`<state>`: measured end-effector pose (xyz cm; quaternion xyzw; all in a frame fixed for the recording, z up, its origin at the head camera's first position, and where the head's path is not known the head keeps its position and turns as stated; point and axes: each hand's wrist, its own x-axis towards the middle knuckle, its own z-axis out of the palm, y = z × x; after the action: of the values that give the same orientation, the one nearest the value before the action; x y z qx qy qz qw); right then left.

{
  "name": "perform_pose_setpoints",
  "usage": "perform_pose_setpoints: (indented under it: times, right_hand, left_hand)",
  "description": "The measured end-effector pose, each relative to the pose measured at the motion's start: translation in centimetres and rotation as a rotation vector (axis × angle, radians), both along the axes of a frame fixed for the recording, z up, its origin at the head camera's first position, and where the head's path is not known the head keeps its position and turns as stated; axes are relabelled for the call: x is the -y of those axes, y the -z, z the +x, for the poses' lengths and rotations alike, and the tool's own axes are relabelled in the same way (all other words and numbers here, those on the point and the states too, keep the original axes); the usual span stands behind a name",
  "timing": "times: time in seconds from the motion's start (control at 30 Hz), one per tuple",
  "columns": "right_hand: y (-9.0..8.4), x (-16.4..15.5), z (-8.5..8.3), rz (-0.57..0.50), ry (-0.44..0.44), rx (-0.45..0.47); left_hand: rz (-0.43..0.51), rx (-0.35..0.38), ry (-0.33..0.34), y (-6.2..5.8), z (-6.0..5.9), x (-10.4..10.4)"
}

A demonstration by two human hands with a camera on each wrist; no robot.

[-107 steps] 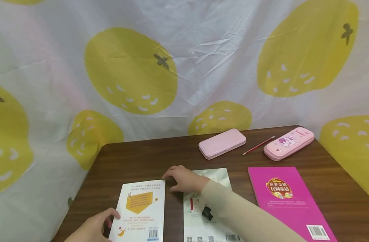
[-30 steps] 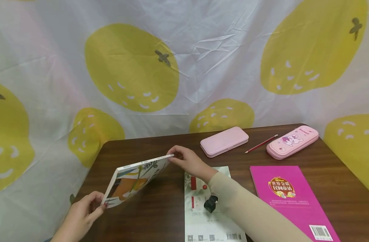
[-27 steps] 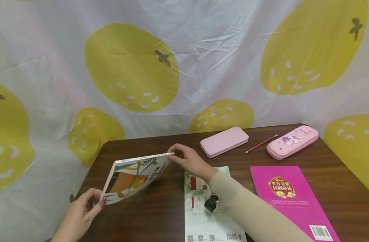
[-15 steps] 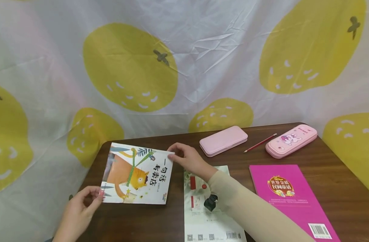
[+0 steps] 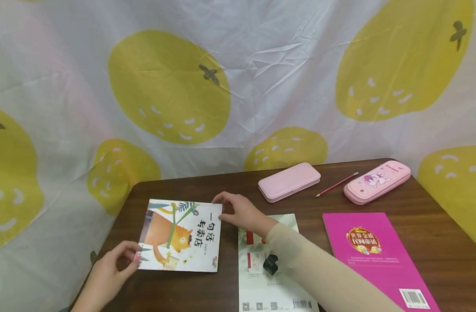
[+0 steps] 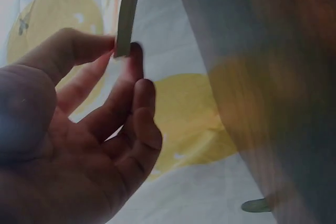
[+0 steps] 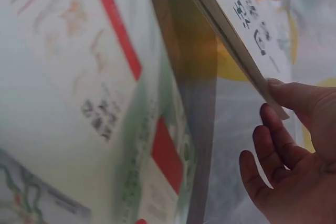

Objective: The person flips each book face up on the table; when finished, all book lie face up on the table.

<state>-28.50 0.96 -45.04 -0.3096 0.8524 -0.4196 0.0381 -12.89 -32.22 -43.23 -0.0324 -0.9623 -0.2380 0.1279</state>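
Dark brown wood-grain table (image 5: 437,242), rounded far-left corner, right edge running off toward near right. Behind and around it, hung white cloth backdrop (image 5: 269,65), creased and wrinkled, printed with large yellow-green strawberry shapes with white seed marks and small dark stems. Drapes down past table's left and right sides, hiding any wall or floor. Seen close and blurred from the wrist views too (image 6: 178,124). Even, soft indoor light, faint sheen on tabletop, weak shadows.
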Motion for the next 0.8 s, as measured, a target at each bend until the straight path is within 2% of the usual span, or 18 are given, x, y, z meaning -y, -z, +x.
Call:
perform_pose_setpoints:
  times: [0.1, 0.23, 0.4, 0.57, 0.7, 0.8]
  right_hand:
    - [0.5, 0.1, 0.0, 0.088, -0.008, 0.018]
    - [1.1, 0.4, 0.1, 0.173, -0.005, 0.058]
    - [1.3, 0.7, 0.2, 0.288, 0.017, 0.054]
    - [1.4, 1.0, 0.5, 0.390, 0.021, 0.014]
    - [1.7, 1.2, 0.5, 0.433, 0.022, -0.003]
    - [1.7, 1.3, 0.5, 0.451, 0.020, 0.001]
  left_hand:
    - [-0.035, 0.130, -0.011, 0.7, -0.3, 0.2]
    - [-0.020, 0.287, -0.037, 1.6, -0.6, 0.3]
    - [0.001, 0.400, -0.045, 2.4, -0.9, 0.3]
    - [-0.024, 0.443, -0.029, 2.9, -0.9, 0.0]
    - [-0.058, 0.404, -0.005, 2.8, -0.8, -0.3]
    - [-0.109, 0.377, -0.029, 2.5, -0.7, -0.6]
